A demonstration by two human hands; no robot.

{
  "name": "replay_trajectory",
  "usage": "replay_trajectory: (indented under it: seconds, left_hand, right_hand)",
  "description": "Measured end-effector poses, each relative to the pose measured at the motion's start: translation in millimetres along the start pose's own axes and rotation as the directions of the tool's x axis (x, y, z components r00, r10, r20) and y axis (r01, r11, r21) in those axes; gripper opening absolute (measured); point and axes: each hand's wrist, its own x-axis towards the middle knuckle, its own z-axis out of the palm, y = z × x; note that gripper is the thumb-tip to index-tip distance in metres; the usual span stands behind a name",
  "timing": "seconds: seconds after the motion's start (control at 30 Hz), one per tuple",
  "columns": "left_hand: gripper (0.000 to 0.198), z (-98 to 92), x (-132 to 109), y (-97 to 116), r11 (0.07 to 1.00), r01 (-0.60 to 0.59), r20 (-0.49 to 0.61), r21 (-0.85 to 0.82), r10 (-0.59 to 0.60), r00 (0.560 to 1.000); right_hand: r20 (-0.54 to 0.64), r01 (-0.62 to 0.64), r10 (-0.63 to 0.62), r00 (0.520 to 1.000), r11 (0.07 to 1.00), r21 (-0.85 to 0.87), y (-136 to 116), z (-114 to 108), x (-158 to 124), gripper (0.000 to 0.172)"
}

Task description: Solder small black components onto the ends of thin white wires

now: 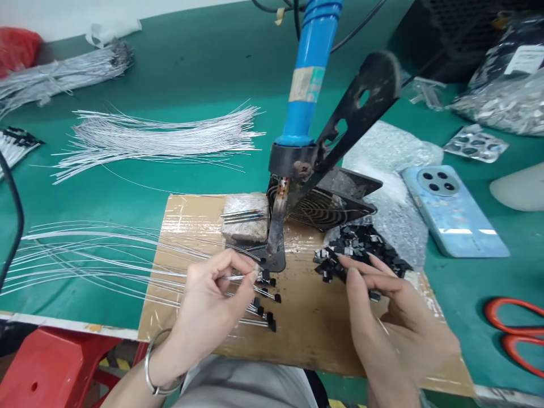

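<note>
My left hand [216,294] pinches a thin white wire [235,277] between thumb and forefinger, close to a black end piece [266,277]. Several more white wires with black ends [270,320] lie beneath and beside it on the cardboard [314,328]. My right hand [391,311] is at the near left edge of a heap of small black parts [365,243]. Its thumb and forefinger close on a small black part [335,267] there, partly hidden by the fingertips. Above, between the hands, a blue-handled soldering iron [306,79] points down in a black metal holder [361,107].
A pale block [245,218] with thin metal rods stands by the iron's tip. Behind lies a bundle of white wires [165,136]. At right are a light blue phone [463,221], bubble wrap [382,153] and red-handled scissors [495,317]. A red stool [46,368] stands below the table edge.
</note>
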Motion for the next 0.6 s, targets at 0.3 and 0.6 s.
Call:
replay_trajectory:
  seconds: [0.3, 0.6]
  left_hand:
    - [0.011, -2.9, -4.2, -2.0, 0.995, -0.016, 0.024, 0.097, 0.013, 1.0]
    - [0.015, -24.2, -11.2, 0.8, 0.892, -0.29, 0.087, 0.347, 0.277, 0.957]
  right_hand:
    - [-0.057, -0.198, 0.205, 0.977, 0.974, 0.112, 1.7, -1.5, 2.5, 0.028]
    - [-0.126, -0.207, 0.267, 0.956, 0.91, 0.358, 10.4, -7.1, 5.4, 0.041]
